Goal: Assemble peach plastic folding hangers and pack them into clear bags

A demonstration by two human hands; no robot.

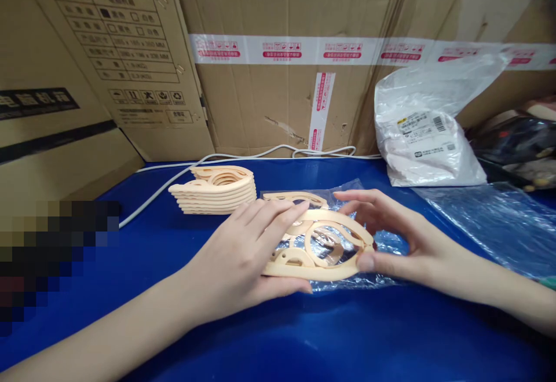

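Observation:
A beige folding clothes hanger (336, 272), folded flat with curved openings, lies between my hands above a clear plastic bag. My left hand (243, 254) grips its left end, fingers over the far edge and thumb along the near side. At the hanger's right tip, my right hand (395, 237) presses with the thumb, the index finger stretched out and the other fingers curled behind. Another beige hanger (295, 197) shows partly behind, on the clear plastic bag (347, 188). To the left stands a neat stack of several such hangers (212, 197).
The blue table (278, 335) is backed by large cardboard boxes (269, 0). A white cable (160, 194) runs along the back. At the right are a white plastic bag with labels (430, 133), a flat clear plastic sheet (495, 220) and a dark bundle (516, 139).

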